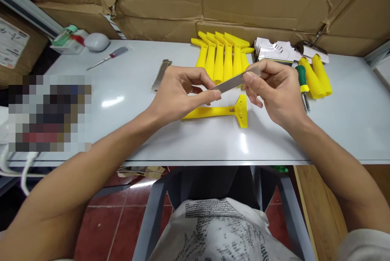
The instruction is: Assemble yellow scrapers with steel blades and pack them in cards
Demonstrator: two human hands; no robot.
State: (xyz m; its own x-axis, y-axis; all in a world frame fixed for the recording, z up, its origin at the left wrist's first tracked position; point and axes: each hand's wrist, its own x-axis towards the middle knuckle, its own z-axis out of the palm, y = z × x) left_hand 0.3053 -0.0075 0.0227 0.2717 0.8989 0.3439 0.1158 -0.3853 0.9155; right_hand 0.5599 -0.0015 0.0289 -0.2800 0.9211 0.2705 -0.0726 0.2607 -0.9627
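A flat grey metal blade (229, 85) is stretched between both hands above the table. My left hand (179, 92) pinches its left end between thumb and fingers. On the other end, my right hand (274, 86) grips it the same way, covering part of it. Below the blade lies a yellow scraper handle (213, 112), its wide head turned to the right and its left end partly behind my left hand. Just behind my left hand is a stack of metal blades (161, 75).
Several yellow scraper handles (218, 60) lie in a row at the back. To their right are white-and-black flat parts (274, 51), a green-yellow screwdriver (302, 77) and two yellow tubes (318, 76). At back left are a clear-handled screwdriver (108, 57), a computer mouse (96, 42) and a small box (68, 46).
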